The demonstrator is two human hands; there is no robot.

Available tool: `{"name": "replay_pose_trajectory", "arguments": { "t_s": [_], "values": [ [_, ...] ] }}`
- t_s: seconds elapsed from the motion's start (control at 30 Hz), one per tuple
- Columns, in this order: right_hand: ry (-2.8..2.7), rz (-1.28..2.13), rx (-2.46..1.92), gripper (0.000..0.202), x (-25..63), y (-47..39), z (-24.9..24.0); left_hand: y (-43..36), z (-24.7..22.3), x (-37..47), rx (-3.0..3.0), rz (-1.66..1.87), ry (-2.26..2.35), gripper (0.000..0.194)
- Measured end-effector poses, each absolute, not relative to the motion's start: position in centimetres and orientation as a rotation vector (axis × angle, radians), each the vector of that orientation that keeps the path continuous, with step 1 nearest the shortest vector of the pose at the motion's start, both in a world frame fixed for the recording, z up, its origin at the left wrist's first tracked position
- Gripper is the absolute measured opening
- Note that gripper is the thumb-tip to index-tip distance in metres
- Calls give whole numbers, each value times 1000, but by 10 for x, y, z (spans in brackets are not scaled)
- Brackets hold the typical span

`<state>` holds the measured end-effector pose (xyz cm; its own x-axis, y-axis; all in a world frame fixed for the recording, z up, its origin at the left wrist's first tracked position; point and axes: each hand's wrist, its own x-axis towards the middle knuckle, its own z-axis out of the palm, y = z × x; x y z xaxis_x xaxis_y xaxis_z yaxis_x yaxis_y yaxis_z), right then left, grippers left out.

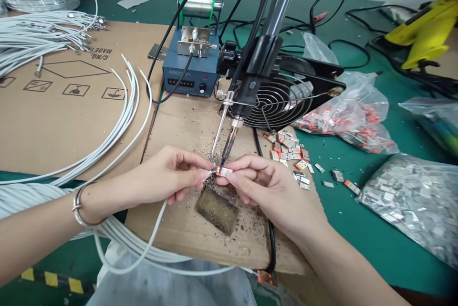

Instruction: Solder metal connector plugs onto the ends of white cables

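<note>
Between the thumb and fingers of my left hand [179,174] is the end of a white cable [157,225], its wires reaching to the right. My right hand [265,182] pinches a small USB connector [224,171] with an orange insert and a metal shell. Wire ends and connector meet right under the tip of a soldering iron [229,143] fixed on a stand. A bent metal solder feed tube [217,136] points at the same spot. Just below the hands lies a worn, dirty sponge [217,209] on cardboard. Exact contact at the joint is too small to tell.
A blue solder feeder [191,65] carries a solder spool [198,6]. Behind the iron stands a fan [275,100]. Loose connectors [289,148] lie to the right, beside bags of parts [411,201]. White cables [129,91] fill the left side.
</note>
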<state>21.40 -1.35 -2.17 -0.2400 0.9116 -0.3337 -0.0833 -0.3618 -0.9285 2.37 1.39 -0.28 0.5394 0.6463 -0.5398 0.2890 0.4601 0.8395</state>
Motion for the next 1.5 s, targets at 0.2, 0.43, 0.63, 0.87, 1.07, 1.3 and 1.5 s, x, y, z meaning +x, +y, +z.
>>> {"name": "replay_pose_trajectory", "arguments": {
  "t_s": [0.2, 0.43, 0.63, 0.87, 1.07, 1.3, 1.5],
  "values": [
    [-1114, 1701, -1270, 16, 215, -14, -22, 13, -5, 22, 1164, 268, 1025, 21],
    [-1149, 1720, -1252, 16, 216, -13, -22, 17, -1, 24, 1216, 237, 1068, 20],
    [-1206, 1699, -1234, 16, 218, -12, -22, 18, 0, 28, 1268, 254, 1112, 15],
    [-1227, 1706, -1179, 10, 219, -10, -23, 17, -1, 28, 1278, 271, 1122, 12],
    [-1217, 1693, -1195, 12, 219, -9, -25, 16, 1, 30, 1271, 273, 1130, 11],
    [-1226, 1698, -1199, 12, 220, -12, -23, 15, 4, 30, 1246, 274, 1122, 10],
    [-1200, 1718, -1184, 8, 219, -11, -22, 15, 4, 31, 1249, 292, 1115, 8]
  ]
}}
